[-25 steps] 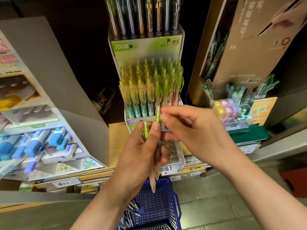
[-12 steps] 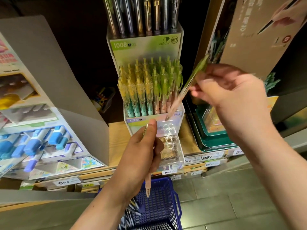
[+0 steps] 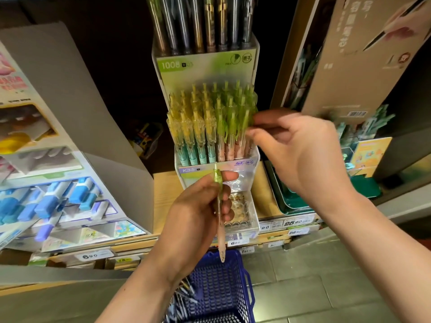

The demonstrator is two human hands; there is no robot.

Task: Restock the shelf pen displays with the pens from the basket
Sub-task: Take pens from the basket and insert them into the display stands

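Pens are the things to move here, and one pen [image 3: 219, 206] with a green top and a pale pink body is in the left hand [image 3: 198, 213]. It looks light, thin and stiff, made of smooth see-through plastic, so it could slip or roll if held loosely. My guess is that the best place to hold it is the upper body, just under the green clip, so the tip is free to go down into a slot. The left hand's grip is closed around that pen, with the thumb [image 3: 227, 177] pressed near the green top and the other fingers curled round the middle, and the tip points down over the blue basket [image 3: 235, 292]. More pens [image 3: 180, 301] lie in the basket, down by the left wrist. The right hand [image 3: 300, 152] is up at the pen display [image 3: 250, 157], at the right side of the green-topped pens [image 3: 231, 117] standing in it. Its fingertips [image 3: 253, 132] are pinched close together and touch those pens, but I cannot tell if they are still holding one. The display stands on a wooden shelf [image 3: 163, 194], with a box of blue pens [image 3: 53, 201] to the left and a green tray [image 3: 289, 201] to the right.
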